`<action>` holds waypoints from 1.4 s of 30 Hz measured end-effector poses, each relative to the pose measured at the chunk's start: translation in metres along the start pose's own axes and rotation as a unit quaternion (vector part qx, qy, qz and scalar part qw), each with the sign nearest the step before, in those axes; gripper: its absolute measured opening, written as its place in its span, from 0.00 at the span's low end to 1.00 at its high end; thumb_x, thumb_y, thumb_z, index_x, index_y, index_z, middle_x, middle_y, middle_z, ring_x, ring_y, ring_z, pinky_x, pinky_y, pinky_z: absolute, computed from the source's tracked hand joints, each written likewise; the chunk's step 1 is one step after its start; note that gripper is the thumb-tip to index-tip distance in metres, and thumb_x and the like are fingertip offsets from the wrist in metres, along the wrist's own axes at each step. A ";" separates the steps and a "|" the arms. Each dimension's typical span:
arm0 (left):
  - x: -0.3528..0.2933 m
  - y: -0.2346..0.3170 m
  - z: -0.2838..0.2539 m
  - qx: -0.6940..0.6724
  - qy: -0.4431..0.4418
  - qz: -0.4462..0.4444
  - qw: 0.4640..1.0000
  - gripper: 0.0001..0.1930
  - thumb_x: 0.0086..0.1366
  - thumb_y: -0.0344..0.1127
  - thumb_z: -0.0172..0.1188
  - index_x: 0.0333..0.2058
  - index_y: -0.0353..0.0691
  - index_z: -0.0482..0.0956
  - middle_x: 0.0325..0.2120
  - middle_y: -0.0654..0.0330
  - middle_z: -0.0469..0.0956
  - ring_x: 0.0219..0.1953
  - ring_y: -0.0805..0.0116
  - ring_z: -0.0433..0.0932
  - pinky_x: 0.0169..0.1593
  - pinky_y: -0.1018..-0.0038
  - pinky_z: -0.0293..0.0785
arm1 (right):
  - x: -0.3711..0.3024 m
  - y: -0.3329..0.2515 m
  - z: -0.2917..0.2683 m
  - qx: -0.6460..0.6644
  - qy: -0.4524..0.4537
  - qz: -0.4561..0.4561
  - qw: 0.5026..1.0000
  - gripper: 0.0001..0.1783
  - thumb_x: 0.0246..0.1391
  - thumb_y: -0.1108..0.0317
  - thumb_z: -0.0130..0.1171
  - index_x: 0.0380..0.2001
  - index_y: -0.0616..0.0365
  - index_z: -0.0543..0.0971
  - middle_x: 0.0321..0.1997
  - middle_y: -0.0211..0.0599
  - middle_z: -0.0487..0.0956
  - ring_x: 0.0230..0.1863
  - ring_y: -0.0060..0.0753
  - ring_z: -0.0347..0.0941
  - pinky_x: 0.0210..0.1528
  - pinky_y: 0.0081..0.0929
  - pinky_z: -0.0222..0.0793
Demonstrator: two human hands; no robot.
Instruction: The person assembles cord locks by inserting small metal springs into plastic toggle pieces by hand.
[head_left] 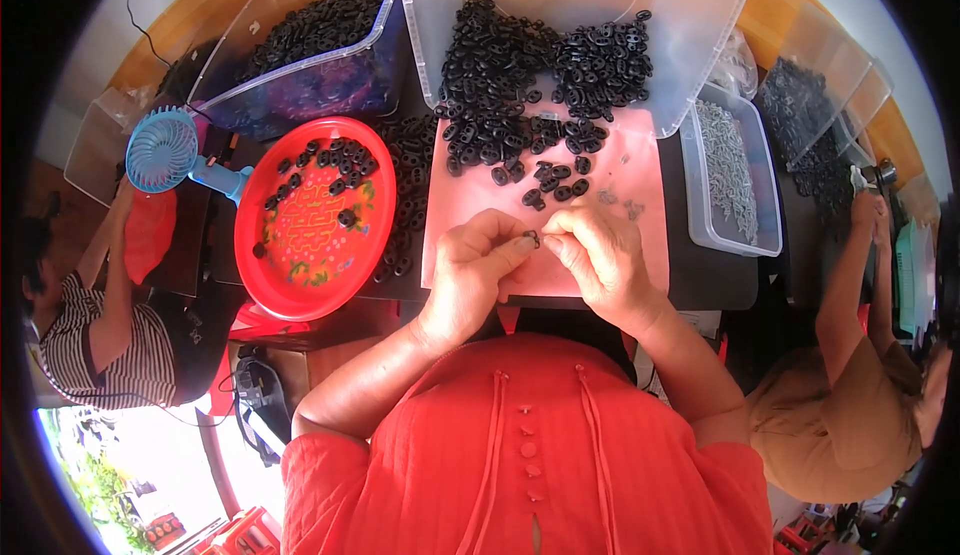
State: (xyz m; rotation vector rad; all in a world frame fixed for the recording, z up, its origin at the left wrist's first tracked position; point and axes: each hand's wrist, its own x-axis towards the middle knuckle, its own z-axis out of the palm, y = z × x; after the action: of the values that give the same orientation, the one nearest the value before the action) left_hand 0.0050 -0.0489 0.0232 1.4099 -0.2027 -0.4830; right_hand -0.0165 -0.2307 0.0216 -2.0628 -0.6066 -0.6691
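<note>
My left hand [468,267] pinches a small black plastic piece [532,238] between thumb and fingertips, over the pink sheet [465,210]. Close beside it, my right hand [606,267] is closed in a pinch, its fingertips almost touching the piece; whatever they hold is too small to make out. Just beyond my hands lie several loose black oval pieces with two holes [560,192]. Behind them a large heap of the same pieces [500,65] spills from a tipped clear plastic bin [680,45]. A few tiny grey bits [607,197] rest on the sheet.
To the left, a red round tray [250,255] holds more black pieces, with a blue handheld fan [162,150] beside it. A clear box [765,240] of small grey parts stands right. A full bin [330,90] sits far left. People work at both sides.
</note>
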 end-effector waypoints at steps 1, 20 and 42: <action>0.000 0.000 0.000 0.000 0.000 -0.001 1.000 0.03 0.66 0.27 0.57 0.34 0.34 0.76 0.21 0.65 0.75 0.18 0.82 0.68 0.19 0.85 0.62 | 0.000 0.000 0.001 0.001 0.000 0.000 1.000 0.06 0.52 0.77 0.59 0.30 0.59 0.72 0.25 0.39 0.72 0.25 0.44 0.71 0.26 0.36 0.65; -0.006 -0.010 -0.001 -0.080 0.033 0.044 0.995 0.02 0.66 0.28 0.58 0.34 0.37 0.76 0.23 0.67 0.75 0.22 0.81 0.72 0.22 0.84 0.65 | 0.012 0.000 -0.035 0.040 0.029 0.174 0.983 0.05 0.54 0.76 0.62 0.31 0.63 0.75 0.26 0.35 0.76 0.26 0.22 0.71 0.29 0.22 0.66; -0.009 -0.019 -0.014 -0.204 0.002 0.080 0.976 0.03 0.67 0.29 0.58 0.35 0.37 0.76 0.26 0.64 0.75 0.23 0.76 0.73 0.22 0.81 0.70 | 0.035 0.030 -0.024 -0.302 -0.226 0.046 0.925 0.05 0.46 0.68 0.64 0.29 0.52 0.80 0.27 0.36 0.76 0.30 0.42 0.77 0.33 0.40 0.70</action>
State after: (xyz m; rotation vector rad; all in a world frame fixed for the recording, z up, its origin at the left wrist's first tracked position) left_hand -0.0012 -0.0343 0.0034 0.9832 -0.1981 -0.3638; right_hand 0.0228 -0.2603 0.0383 -2.8485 -0.5971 -0.3396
